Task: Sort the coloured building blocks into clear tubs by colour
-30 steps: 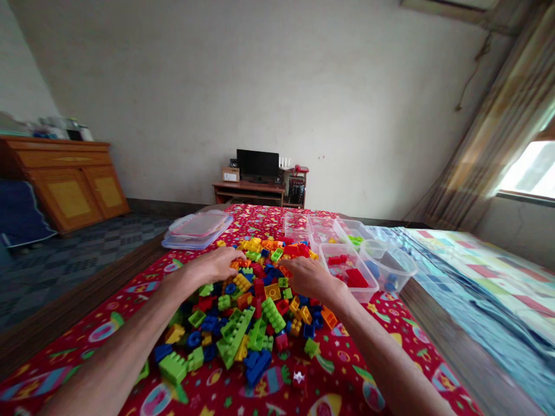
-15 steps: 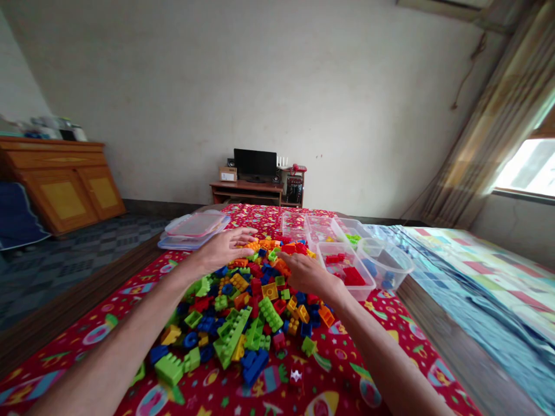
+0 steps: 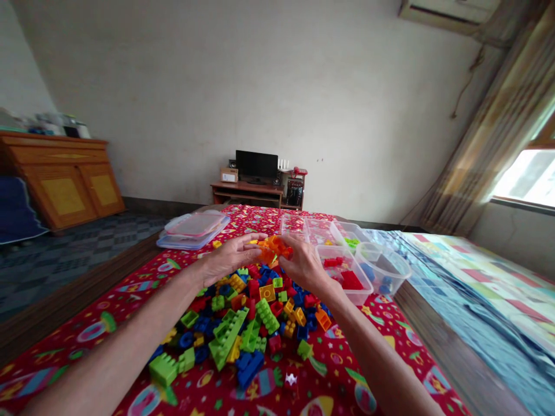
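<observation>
A cluster of orange building blocks (image 3: 273, 248) is gathered between my two hands at the far side of the pile. My left hand (image 3: 232, 255) curves round it from the left, thumb and fingers against the blocks. From the right, my right hand (image 3: 303, 263) closes on the same cluster, its fingertips partly hidden. Below and nearer lies a mixed pile of building blocks (image 3: 249, 312) in green, blue, red, yellow and orange. A long green block (image 3: 229, 338) and a blue block (image 3: 250, 368) lie near its front.
Right of the pile stands a clear box (image 3: 364, 292) with red blocks. Beside it, a round clear tub (image 3: 403, 268) has blue pieces inside. More clear boxes (image 3: 321, 231) sit behind. Stacked lids (image 3: 191, 231) lie at the left on the red patterned cloth (image 3: 347, 346).
Both hands have come together round orange blocks and drawn them up from the back of the pile. The view has shifted slightly.
</observation>
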A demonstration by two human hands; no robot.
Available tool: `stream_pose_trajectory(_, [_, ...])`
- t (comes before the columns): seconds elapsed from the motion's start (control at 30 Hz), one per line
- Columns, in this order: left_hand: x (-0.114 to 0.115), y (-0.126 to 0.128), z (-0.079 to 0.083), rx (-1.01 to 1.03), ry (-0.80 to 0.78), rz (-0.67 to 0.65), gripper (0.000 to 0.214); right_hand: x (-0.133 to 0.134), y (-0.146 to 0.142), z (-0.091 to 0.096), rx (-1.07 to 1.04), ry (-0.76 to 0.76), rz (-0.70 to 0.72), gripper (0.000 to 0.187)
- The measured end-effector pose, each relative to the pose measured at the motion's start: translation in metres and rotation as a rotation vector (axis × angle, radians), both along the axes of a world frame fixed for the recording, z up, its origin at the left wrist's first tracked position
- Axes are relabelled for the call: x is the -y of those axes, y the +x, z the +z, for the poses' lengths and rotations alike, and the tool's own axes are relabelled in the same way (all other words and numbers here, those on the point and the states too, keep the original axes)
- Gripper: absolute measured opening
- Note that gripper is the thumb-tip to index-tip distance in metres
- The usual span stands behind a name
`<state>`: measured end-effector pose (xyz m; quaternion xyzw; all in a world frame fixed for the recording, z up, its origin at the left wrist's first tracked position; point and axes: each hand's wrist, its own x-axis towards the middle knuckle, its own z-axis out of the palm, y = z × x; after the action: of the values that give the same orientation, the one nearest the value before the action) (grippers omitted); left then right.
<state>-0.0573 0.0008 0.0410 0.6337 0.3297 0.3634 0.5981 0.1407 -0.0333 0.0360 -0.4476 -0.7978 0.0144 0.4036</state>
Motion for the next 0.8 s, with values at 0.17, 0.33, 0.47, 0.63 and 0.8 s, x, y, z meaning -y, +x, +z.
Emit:
stream_pose_trajectory(0.17, [0.001, 0.009, -0.007, 0.035, -0.020, 0.069, 0.074, 0.002, -0.007, -0.005, -0.012, -0.058, 0.032, 0.039])
stream_pose_trajectory(0.33, [-0.003, 0.011, -0.011, -0.006, 0.036, 0.114, 0.084, -0.003, -0.009, -0.013, -0.011, -0.058, 0.044, 0.035])
stream_pose_trajectory(0.47, [-0.001, 0.012, -0.009, -0.080, 0.089, 0.033, 0.076, -0.004, -0.010, -0.016, 0.057, -0.095, -0.039, 0.022])
stream_pose_trajectory(0.63, [-0.013, 0.004, -0.013, -0.242, 0.248, -0.050, 0.062, -0.004, -0.010, -0.017, 0.143, -0.125, -0.060, 0.018])
stream_pose_trajectory(0.8, [-0.033, -0.008, -0.022, -0.446, 0.473, 0.131, 0.051, -0.008, 0.001, -0.019, 0.204, -0.161, -0.122, 0.013])
